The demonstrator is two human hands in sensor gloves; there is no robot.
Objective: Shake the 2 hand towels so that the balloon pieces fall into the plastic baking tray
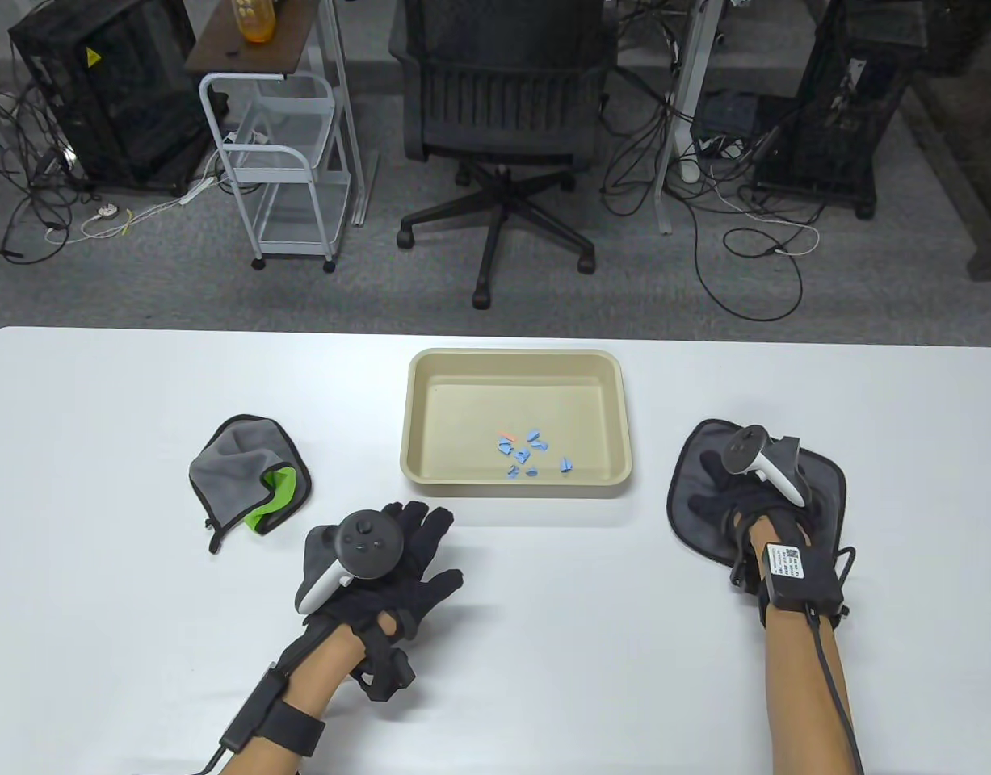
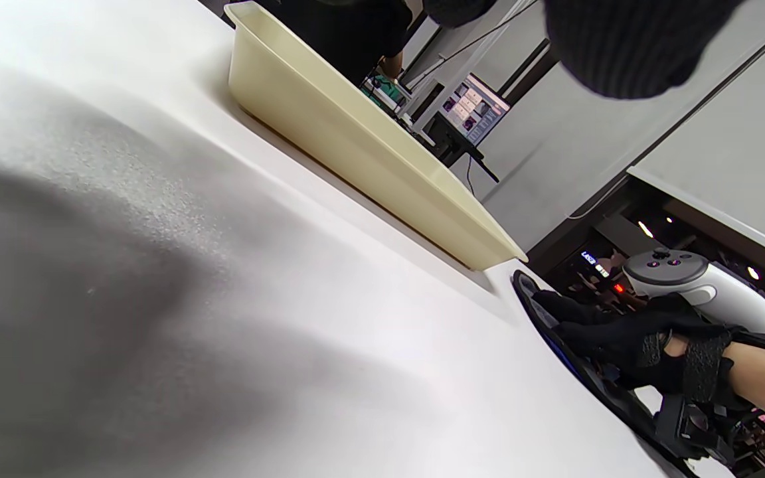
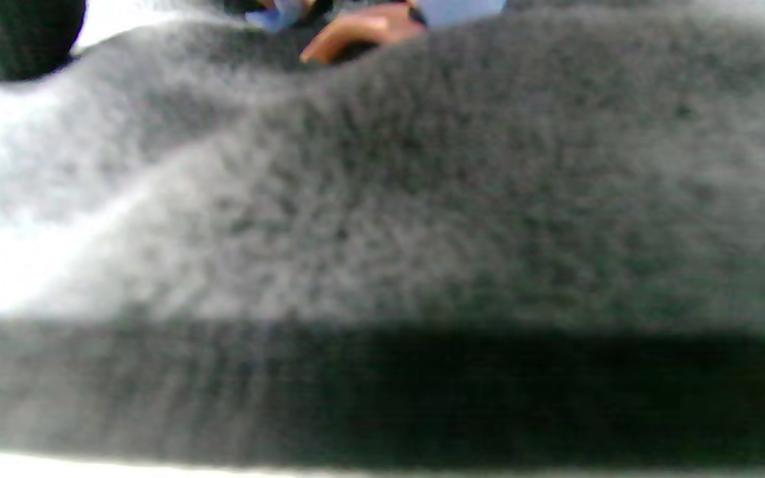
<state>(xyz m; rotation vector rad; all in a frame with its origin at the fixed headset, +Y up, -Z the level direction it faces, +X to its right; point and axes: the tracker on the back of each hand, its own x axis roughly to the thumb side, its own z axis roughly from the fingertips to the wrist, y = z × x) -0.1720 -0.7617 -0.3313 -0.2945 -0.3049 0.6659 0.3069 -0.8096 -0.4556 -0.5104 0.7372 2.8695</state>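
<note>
Left hand (image 1: 398, 565) flat near tray (image 1: 608, 476), office chair (image 1: 503, 105) beyond table (image 1: 140, 387)

Your worktop (image 1: 140, 646): white, rounded far corners. Beige plastic baking tray (image 1: 414, 404) sits mid-worktop toward far edge. To its left, apart from it, crumpled grey towel (image 1: 228, 464) with green underside turned up. To tray's right, second grey towel (image 1: 693, 500) lies flat. Your right hand (image 1: 745, 492) rests on it; your left hand (image 1: 398, 565) lies on bare worktop before tray.
</note>
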